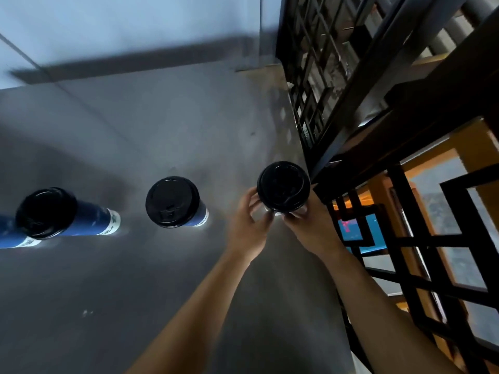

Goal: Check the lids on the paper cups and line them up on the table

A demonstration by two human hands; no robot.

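Note:
Three blue paper cups with black lids stand in a row on the grey table (135,279). The left cup (47,213) and the middle cup (172,202) stand free. The right cup (283,186) sits near the table's right edge, its body mostly hidden under its lid. My left hand (249,225) grips this cup from the left, fingers curled round its side. My right hand (310,225) holds it from the right and front, fingertips just under the lid's rim.
A black metal lattice screen (405,238) runs along the table's right edge, close to the right cup. A pale wall (121,28) bounds the table at the back. A further blue cup's edge (10,233) shows at the far left.

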